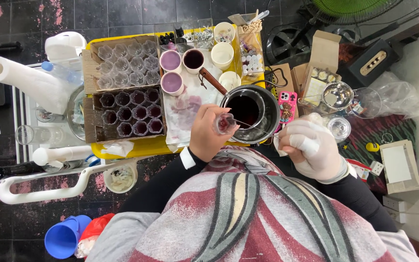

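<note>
My left hand [208,132] grips a small clear glass cup [225,123] with dark red liquid in it, held over the near edge of the yellow table [136,147]. My right hand [311,148], in a white glove, pinches a thin wire or stick [254,127] whose tip reaches the cup. Just behind them sits a steel pot [253,111] of dark red liquid with a wooden-handled ladle [214,81] in it.
A cardboard box of filled dark cups [127,112] and another box of empty clear cups [124,63] stand at left. Mugs with purple liquid [171,60] sit on a stained cloth. A paper towel roll [30,80], pink phone [287,104] and small steel pan [338,95] lie around.
</note>
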